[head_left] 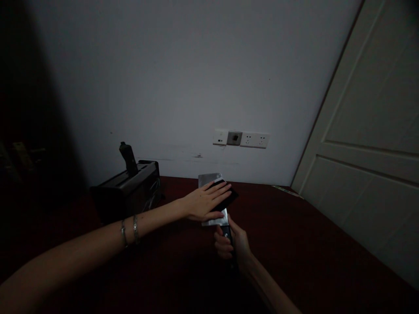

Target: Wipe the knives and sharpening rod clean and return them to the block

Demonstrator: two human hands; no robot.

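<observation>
A cleaver with a broad steel blade lies flat over the dark red table, blade pointing away from me. My right hand is closed around its black handle. My left hand lies flat on the blade with fingers stretched out. Under those fingers is a dark flat piece, perhaps a cloth or stone; I cannot make out which. Two bracelets sit on my left wrist.
A black knife block with one dark handle sticking up stands at the back left. A strip of wall sockets is on the white wall behind. A pale door closes off the right side. The left is in deep shadow.
</observation>
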